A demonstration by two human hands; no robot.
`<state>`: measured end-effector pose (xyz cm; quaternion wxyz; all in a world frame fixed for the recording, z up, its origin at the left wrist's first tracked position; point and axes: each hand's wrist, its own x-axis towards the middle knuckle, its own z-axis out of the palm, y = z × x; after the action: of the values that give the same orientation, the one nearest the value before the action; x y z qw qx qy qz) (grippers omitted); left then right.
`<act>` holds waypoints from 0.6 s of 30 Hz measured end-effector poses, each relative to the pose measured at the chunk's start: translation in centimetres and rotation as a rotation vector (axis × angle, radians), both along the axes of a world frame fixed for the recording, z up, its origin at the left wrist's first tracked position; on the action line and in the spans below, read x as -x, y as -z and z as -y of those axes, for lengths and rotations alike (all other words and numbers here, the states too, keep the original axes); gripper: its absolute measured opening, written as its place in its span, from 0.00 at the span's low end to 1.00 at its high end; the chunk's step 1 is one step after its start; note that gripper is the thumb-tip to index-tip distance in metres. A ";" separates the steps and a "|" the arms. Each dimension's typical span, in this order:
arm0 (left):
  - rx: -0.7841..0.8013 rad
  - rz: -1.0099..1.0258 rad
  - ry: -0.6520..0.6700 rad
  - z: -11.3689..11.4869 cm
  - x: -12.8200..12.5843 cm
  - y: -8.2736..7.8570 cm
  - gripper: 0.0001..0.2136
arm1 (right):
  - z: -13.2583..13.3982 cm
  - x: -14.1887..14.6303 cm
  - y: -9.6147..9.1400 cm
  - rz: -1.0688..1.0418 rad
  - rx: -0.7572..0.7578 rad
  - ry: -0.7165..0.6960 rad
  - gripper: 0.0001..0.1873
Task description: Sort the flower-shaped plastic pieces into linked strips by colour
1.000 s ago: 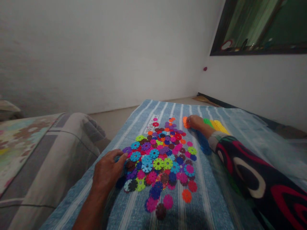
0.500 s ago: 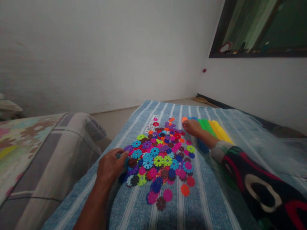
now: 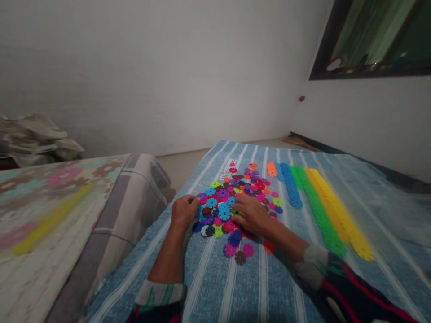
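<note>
A heap of notched plastic flower discs (image 3: 225,211) in many colours lies on a blue striped cloth (image 3: 202,278). At the heap's left edge is my left hand (image 3: 183,214), thumb and fingers closed around what looks like a light blue flower disc (image 3: 198,210), mostly hidden. My right hand (image 3: 254,215) reaches over the heap from the right. Its thumb and fingers are apart, with the tips on the discs near a light blue one (image 3: 231,201); the hand covers part of the heap.
To the right lie rows of overlapped discs: orange (image 3: 271,169), blue (image 3: 291,186), green (image 3: 321,217) and yellow (image 3: 343,215). Clear plastic (image 3: 397,211) spreads at the far right. On the left, a flowered surface (image 3: 67,179) bears a yellow strip (image 3: 54,220).
My right hand has moved from beside the orange row back left onto the heap, uncovering the coloured rows. My left hand stays at the heap's left edge. The view has turned left.
</note>
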<state>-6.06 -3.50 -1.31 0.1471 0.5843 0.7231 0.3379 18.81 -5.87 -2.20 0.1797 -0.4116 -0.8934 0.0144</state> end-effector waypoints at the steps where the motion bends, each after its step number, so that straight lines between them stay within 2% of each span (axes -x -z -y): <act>1: -0.003 0.008 -0.005 -0.1 0.0 0.1 0.15 | 0.1 0.7 0.0 -0.001 0.009 0.006 0.13; 3: -0.015 0.026 -0.011 -0.2 0.2 0.4 0.15 | 0.4 2.0 0.1 0.006 0.036 0.016 0.16; 7: -0.051 0.067 -0.020 -0.3 0.4 0.7 0.15 | 1.9 3.2 0.2 0.036 0.067 -0.010 0.16; 14: -0.052 0.146 -0.007 -0.9 0.5 1.7 0.13 | 5.5 2.2 0.3 0.089 0.041 -0.182 0.13; 18: -0.019 0.153 0.026 -1.2 0.5 2.3 0.15 | 5.9 2.2 0.6 0.092 0.023 -0.218 0.13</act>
<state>-6.55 -2.26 -3.65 0.2008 0.5676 0.6986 0.3867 16.57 -11.73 -2.75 0.1312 -0.3141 -0.9400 0.0250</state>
